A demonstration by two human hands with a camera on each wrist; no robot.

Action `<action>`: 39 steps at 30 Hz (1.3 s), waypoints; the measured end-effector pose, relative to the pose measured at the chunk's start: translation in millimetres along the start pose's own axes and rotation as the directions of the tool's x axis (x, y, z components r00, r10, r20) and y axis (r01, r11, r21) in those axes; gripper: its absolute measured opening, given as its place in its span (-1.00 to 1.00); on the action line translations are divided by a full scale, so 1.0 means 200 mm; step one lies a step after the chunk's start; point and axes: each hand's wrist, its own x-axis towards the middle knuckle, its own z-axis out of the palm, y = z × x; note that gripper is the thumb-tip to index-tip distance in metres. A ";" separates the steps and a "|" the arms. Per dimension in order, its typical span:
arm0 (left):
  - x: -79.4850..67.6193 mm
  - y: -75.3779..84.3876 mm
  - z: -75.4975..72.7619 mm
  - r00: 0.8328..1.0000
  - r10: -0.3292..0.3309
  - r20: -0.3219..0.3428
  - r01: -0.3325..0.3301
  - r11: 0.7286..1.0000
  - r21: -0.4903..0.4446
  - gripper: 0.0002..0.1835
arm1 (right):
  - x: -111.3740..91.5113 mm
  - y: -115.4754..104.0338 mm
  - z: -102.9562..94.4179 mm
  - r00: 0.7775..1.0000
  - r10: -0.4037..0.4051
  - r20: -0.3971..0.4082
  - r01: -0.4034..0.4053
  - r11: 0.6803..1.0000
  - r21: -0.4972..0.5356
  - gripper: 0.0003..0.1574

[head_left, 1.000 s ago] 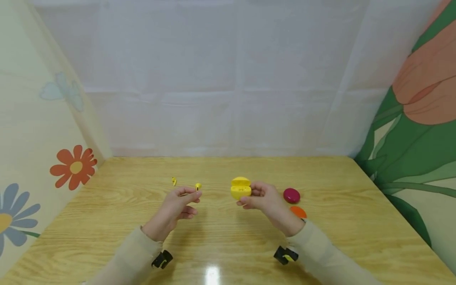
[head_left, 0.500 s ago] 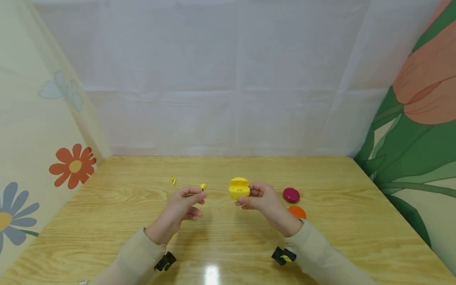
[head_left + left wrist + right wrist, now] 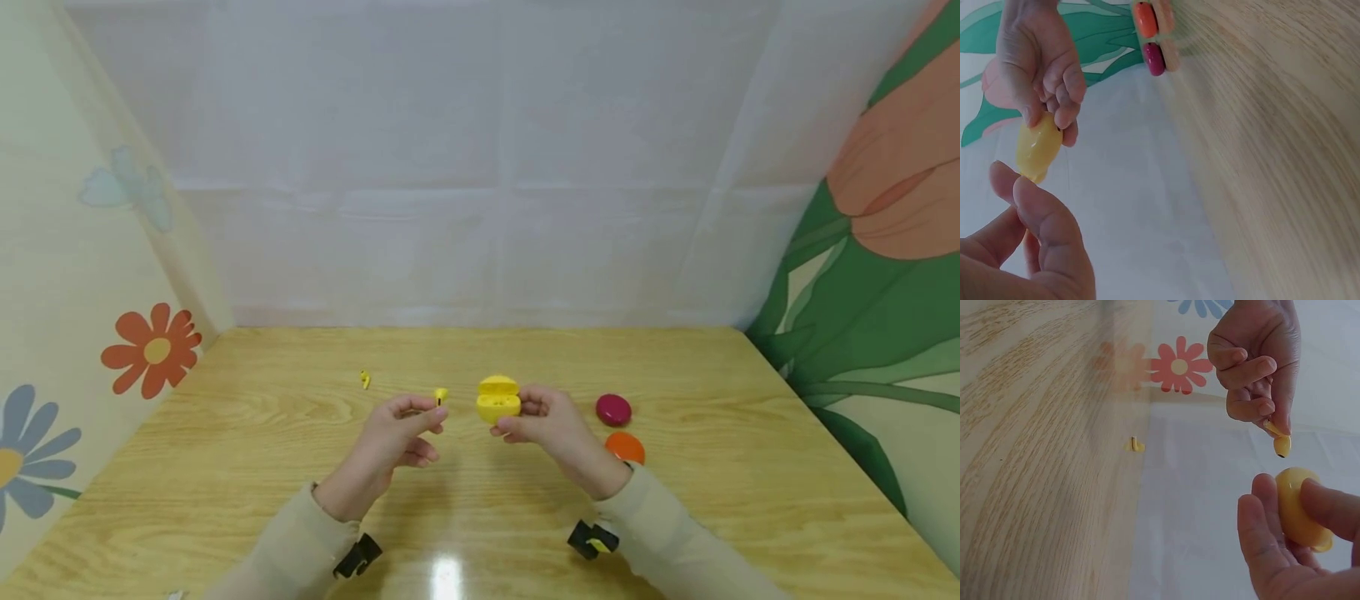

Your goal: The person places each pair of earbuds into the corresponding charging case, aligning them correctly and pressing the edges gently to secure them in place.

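Between thumb and forefinger, my left hand (image 3: 392,437) pinches a yellow earbud (image 3: 441,393) by its stem, bud end up. My right hand (image 3: 558,425) grips a rounded yellow earbud case (image 3: 498,408) with its lid raised, the inside facing me. A small gap separates earbud and case in the head view. From the right wrist view, the held earbud (image 3: 1282,445) hangs just beyond the case (image 3: 1300,509). A second yellow earbud (image 3: 365,380) lies on the table behind and to the left of my left hand.
A magenta round case (image 3: 613,410) and an orange round case (image 3: 626,447) rest on the wooden table (image 3: 480,517) beside my right wrist; the sleeve partly covers the orange one's near edge. A white cloth (image 3: 480,167) hangs behind the table, with flower-printed cloths at both sides.
My left hand has moved right with the earbud, and my right hand has come slightly left with the case. The gap between them has narrowed.
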 end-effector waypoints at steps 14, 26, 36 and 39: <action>-0.03 0.03 0.08 0.999 0.023 0.046 -0.022 1.000 -0.022 -0.72 | 0.00 0.01 0.02 1.000 -0.021 0.009 0.021 1.000 0.002 -0.55; -0.04 0.04 0.12 0.995 0.067 0.077 -0.065 0.997 -0.033 -0.71 | 0.00 0.01 0.02 1.000 -0.018 0.018 0.018 1.000 -0.002 -0.54; -0.03 0.05 0.16 0.993 0.073 0.096 -0.069 0.997 -0.047 -0.72 | 0.00 0.01 0.04 1.000 -0.016 0.016 0.016 1.000 -0.002 -0.56; -0.03 0.06 0.17 0.993 0.069 0.097 -0.065 0.997 -0.049 -0.73 | 0.00 0.01 0.04 1.000 -0.016 0.021 0.016 1.000 -0.007 -0.56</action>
